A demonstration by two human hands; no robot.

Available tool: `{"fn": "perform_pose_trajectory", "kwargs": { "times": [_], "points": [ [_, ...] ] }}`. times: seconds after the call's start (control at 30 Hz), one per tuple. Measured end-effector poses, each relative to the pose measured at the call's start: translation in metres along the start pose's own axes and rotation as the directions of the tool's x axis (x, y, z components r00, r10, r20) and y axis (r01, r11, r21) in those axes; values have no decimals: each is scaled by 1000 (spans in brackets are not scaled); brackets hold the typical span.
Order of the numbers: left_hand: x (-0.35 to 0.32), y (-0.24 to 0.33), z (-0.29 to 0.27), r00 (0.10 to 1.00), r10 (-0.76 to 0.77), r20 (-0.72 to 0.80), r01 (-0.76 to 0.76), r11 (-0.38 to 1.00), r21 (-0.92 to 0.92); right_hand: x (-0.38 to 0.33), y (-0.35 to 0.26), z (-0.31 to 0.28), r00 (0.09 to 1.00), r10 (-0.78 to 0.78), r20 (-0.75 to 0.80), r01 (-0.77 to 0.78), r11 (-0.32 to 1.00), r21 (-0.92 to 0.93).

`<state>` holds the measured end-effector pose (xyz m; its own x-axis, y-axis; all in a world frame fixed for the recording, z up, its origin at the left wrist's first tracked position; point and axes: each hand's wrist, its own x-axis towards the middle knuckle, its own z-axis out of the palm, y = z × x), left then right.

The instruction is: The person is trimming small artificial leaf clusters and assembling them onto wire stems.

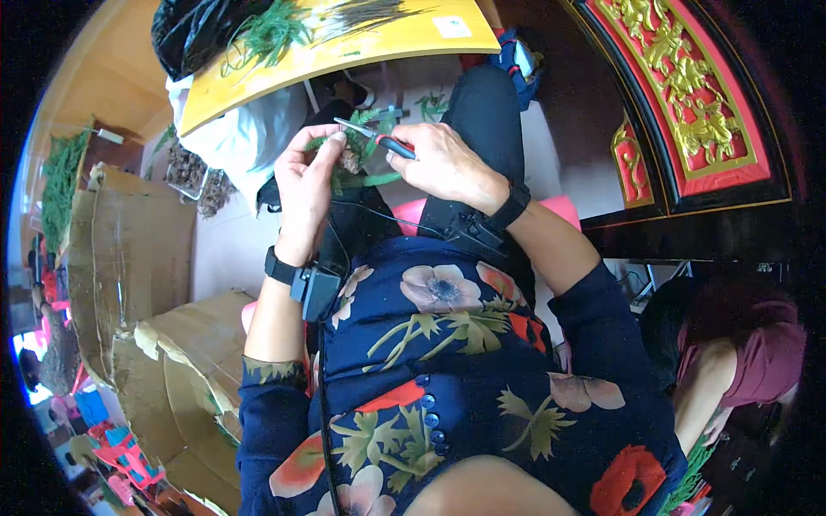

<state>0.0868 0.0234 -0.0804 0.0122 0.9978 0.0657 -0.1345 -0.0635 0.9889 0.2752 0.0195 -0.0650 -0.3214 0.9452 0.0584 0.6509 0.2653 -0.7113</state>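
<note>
My right hand [452, 168] is wrapped round a pair of pliers [397, 147] with red and black handles. Their metal jaws point left and meet the fingertips of my left hand [308, 176]. There the left thumb and fingers are pinched together on a green leafy sprig [370, 129], which shows between my hands above my lap. A small brown lump [350, 161] is just below the left fingertips, at the sprig's base. The exact spot where the jaws close is too small to make out.
Ahead, a yellow table [413, 39] bears green sprigs [274, 34], thin dark stems [370, 12] and a black plastic bag [194, 34]. Cardboard boxes [142, 232] stand on my left. On the right are a red and gold carved panel [688, 95] and another person in maroon [766, 361].
</note>
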Motion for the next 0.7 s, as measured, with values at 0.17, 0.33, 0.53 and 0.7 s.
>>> {"fn": "perform_pose_trajectory", "kwargs": {
  "times": [0.17, 0.33, 0.53, 0.7],
  "points": [
    [-2, 4, 0, 1000, -19, -22, 19, 1000, 17, 1, 5, 2, 997, 28, 71, -26, 999, -39],
    [0, 3, -4, 999, -29, -27, 30, 999, 33, 3, 7, 3, 997, -25, 69, 29, 998, -51],
    [0, 0, -6, 1000, -19, -18, 20, 999, 43, 4, 9, 2, 997, -54, 62, 62, 989, -135],
    [0, 2, -3, 999, -40, -10, 40, 999, 28, 3, 6, -3, 998, -52, 39, 57, 989, -136]
  ]
}}
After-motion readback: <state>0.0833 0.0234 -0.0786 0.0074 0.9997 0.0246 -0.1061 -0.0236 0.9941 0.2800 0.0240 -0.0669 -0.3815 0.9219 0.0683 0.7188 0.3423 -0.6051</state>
